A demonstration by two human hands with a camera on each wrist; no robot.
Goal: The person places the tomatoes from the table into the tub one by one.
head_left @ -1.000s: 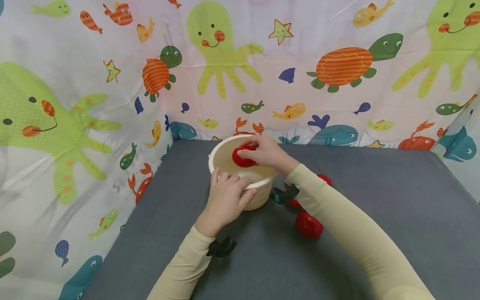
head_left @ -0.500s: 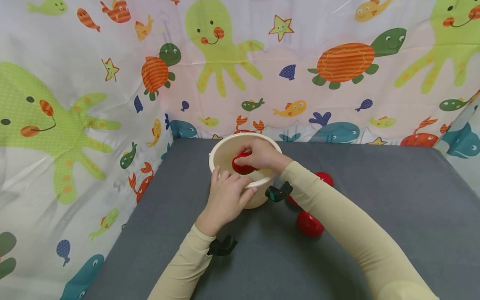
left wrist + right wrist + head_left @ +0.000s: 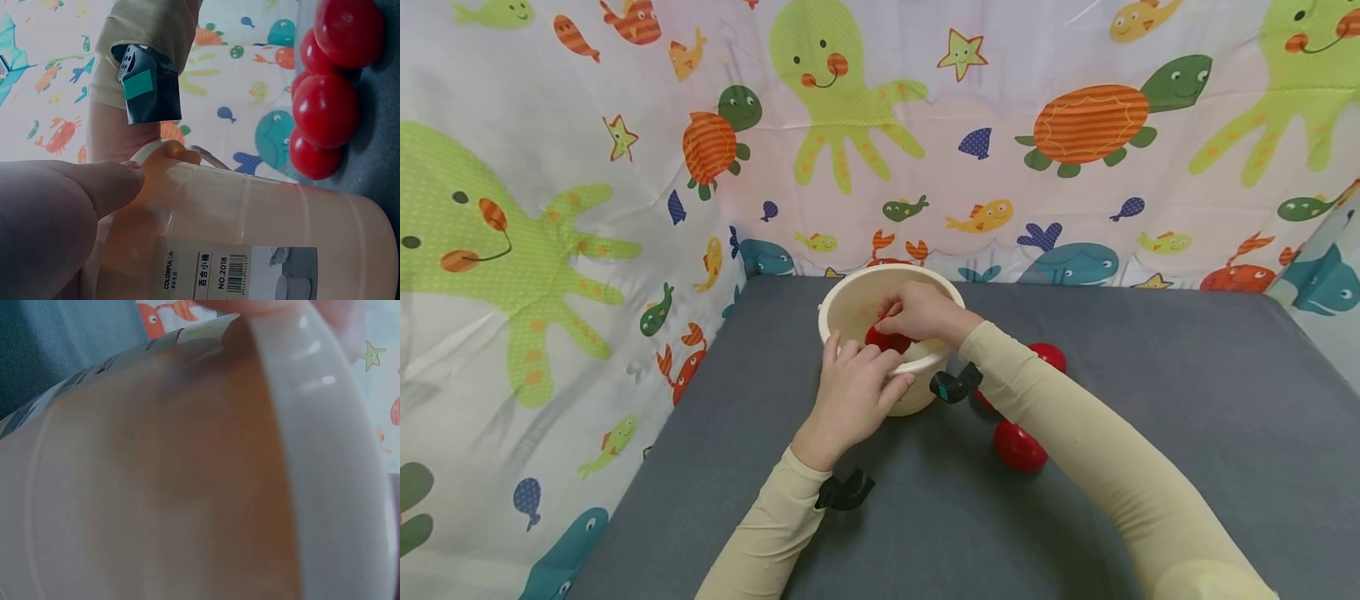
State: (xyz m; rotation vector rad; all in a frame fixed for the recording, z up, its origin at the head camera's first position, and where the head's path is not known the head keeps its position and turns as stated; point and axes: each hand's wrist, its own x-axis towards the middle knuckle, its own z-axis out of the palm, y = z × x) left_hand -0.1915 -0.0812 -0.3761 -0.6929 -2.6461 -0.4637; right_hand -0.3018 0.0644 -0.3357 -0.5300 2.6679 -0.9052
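Observation:
A cream plastic bucket (image 3: 898,392) stands on the grey table. My left hand (image 3: 853,396) grips its near rim, fingers over the edge and thumb (image 3: 119,187) against the outside wall. Inside the mouth, my right hand (image 3: 921,312) holds a shiny, round red fruit (image 3: 891,340), apple- or tomato-like. Its lower part hides behind my left fingers. More such red fruits (image 3: 325,109) sit in a cluster beside the bucket; in the head view my right forearm partly covers them, leaving the nearest red fruit (image 3: 1020,446) in plain sight. Bucket wall fills the right wrist view, hiding the fruit there.
A printed label (image 3: 234,269) is on the bucket's side. Behind and to the left of the grey tabletop (image 3: 715,450) hangs a white curtain (image 3: 865,225) with sea-animal prints. Each wrist wears a black camera band (image 3: 844,492).
My right hand has moved slightly, and the fruit sits a little lower in the bucket's mouth, less of it showing. My left hand stays on the rim.

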